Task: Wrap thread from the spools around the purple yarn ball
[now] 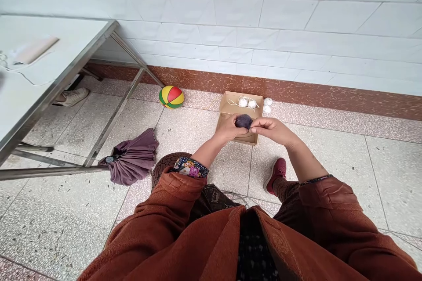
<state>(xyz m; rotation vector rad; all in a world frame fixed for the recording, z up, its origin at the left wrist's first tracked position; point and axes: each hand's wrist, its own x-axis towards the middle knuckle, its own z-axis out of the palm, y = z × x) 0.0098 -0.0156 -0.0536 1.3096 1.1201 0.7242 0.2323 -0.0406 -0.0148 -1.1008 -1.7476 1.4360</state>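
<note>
My left hand is wrapped round a small dark purple ball that looks like wound yarn. At the ball's right side my right hand pinches thumb and fingers together; a strand between them is too fine to make out. Under both hands an open cardboard box sits on the floor, partly hidden by them. White balls of yarn with loose strands lie in its far half. Two more white balls rest on the floor against the box's right side.
A metal-framed table stands at the left, with a folded pale cloth on top. Near its legs are a colourful ball and a folded purple umbrella. Another person's shoe shows beneath the table. A tiled wall runs behind.
</note>
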